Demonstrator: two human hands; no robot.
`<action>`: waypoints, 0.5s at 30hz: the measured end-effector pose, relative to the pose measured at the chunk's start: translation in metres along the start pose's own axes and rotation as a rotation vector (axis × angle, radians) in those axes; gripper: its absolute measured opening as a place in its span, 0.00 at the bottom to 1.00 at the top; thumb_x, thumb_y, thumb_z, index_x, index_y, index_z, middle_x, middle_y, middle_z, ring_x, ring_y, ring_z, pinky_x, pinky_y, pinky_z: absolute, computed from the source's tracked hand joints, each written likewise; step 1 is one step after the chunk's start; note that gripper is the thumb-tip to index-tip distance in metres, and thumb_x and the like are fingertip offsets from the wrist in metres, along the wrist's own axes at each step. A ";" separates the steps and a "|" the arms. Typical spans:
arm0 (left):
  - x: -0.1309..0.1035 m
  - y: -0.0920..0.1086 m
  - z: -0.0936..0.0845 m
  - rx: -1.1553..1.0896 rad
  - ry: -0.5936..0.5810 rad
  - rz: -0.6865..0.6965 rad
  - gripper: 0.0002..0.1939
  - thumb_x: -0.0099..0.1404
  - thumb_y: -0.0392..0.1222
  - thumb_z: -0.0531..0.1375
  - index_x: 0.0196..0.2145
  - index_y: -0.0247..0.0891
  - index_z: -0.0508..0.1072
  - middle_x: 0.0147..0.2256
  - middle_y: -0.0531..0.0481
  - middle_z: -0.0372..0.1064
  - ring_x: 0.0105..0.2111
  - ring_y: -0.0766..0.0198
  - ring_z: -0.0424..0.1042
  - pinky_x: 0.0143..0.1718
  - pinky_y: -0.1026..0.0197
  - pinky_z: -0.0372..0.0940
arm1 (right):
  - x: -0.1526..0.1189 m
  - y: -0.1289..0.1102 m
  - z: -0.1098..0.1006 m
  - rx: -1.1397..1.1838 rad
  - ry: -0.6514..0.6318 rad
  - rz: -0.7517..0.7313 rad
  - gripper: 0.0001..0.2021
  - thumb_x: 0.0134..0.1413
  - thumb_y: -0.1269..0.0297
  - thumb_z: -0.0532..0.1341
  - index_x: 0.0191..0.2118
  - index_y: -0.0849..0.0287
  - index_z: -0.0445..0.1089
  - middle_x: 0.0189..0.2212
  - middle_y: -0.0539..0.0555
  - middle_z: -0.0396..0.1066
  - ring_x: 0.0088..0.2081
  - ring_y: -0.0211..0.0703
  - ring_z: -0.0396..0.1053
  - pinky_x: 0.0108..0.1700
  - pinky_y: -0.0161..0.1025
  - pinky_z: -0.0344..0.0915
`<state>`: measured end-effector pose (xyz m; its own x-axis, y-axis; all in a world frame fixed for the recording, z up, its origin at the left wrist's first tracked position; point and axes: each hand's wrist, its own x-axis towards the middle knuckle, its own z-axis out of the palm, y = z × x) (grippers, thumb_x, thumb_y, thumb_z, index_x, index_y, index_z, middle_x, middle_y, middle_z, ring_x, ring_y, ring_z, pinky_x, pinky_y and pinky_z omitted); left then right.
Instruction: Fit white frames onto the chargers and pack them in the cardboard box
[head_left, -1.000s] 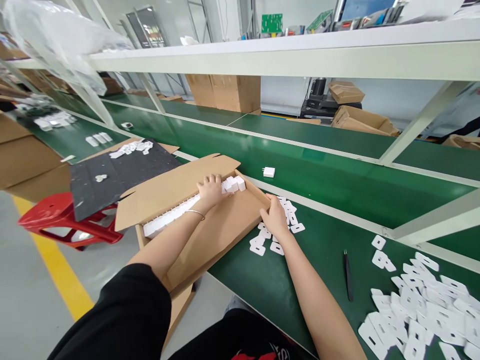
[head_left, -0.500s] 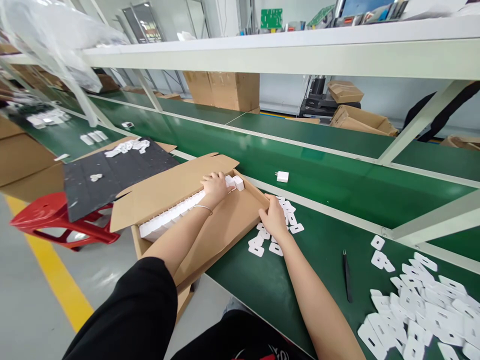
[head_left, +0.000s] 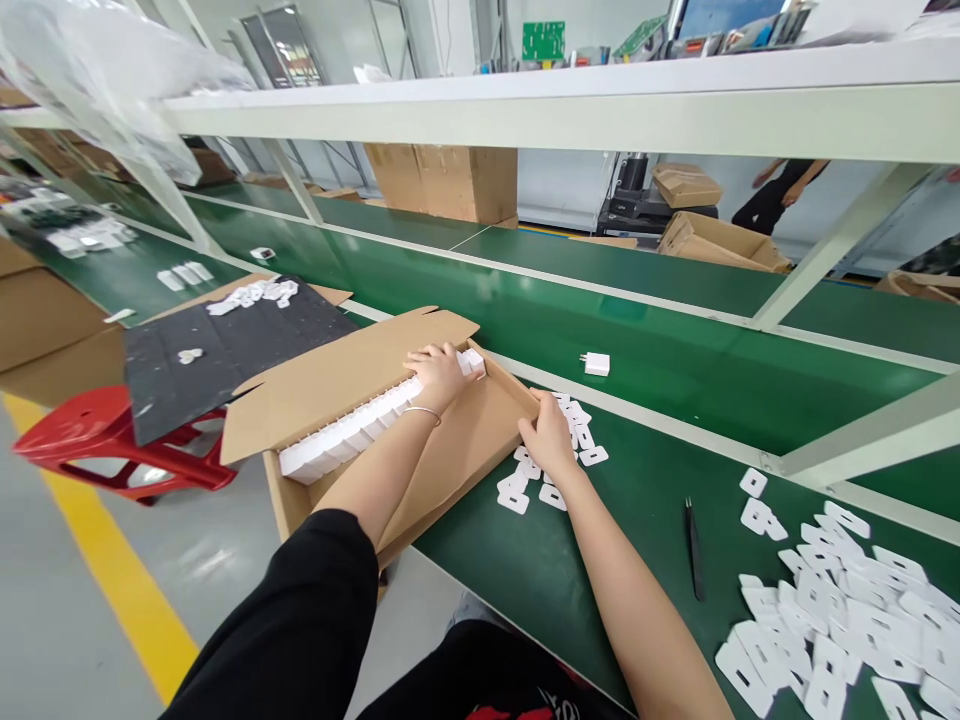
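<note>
An open cardboard box (head_left: 450, 455) lies tilted across the bench edge, its flap folded out to the left. Along its far-left wall runs a row of small white blocks (head_left: 360, 425). My left hand (head_left: 439, 372) is over the upper end of that row, its fingers on the white blocks; what lies under the palm is hidden. With thumb and fingers, my right hand (head_left: 547, 432) grips the box's right wall. Flat white plates with slots (head_left: 514, 492) lie beside the box, below and around my right hand.
Black tweezers (head_left: 694, 550) and a large pile of white plates (head_left: 847, 620) lie on the green bench at right. A white plug adapter (head_left: 596, 364) sits on the green belt. A red stool (head_left: 97, 430) stands left under a black sheet (head_left: 232, 345). Overhead is a shelf (head_left: 525, 110).
My left hand has shifted slightly right along the row, towards the box's upper end. The plug adapter has moved right on the belt. A person in the background has moved left.
</note>
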<state>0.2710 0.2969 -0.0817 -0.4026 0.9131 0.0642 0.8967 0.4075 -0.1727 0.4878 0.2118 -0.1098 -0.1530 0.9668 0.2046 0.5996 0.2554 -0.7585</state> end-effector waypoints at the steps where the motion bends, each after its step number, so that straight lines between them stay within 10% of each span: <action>1: 0.000 0.000 0.000 0.001 0.004 -0.003 0.49 0.67 0.72 0.56 0.67 0.24 0.61 0.65 0.13 0.57 0.66 0.13 0.56 0.57 0.28 0.60 | 0.000 0.000 0.000 -0.004 0.001 -0.002 0.26 0.59 0.68 0.56 0.63 0.57 0.63 0.61 0.62 0.70 0.60 0.56 0.70 0.62 0.52 0.66; 10: -0.010 0.006 -0.008 -0.024 0.008 -0.004 0.42 0.71 0.61 0.57 0.68 0.22 0.61 0.66 0.09 0.54 0.67 0.13 0.54 0.57 0.22 0.57 | -0.006 -0.003 0.005 -0.073 0.070 -0.023 0.26 0.64 0.68 0.53 0.66 0.60 0.63 0.57 0.64 0.71 0.58 0.60 0.68 0.62 0.58 0.63; 15: -0.040 -0.001 -0.046 -0.168 0.214 0.294 0.32 0.74 0.54 0.55 0.69 0.36 0.62 0.68 0.28 0.57 0.69 0.33 0.57 0.67 0.33 0.56 | -0.017 -0.007 0.012 -0.129 0.146 -0.003 0.24 0.65 0.65 0.56 0.65 0.57 0.67 0.53 0.65 0.71 0.56 0.62 0.66 0.61 0.59 0.63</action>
<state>0.2944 0.2605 -0.0388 -0.0931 0.9658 0.2420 0.9927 0.1088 -0.0523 0.4769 0.1938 -0.1148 -0.0449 0.9525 0.3012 0.6963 0.2461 -0.6743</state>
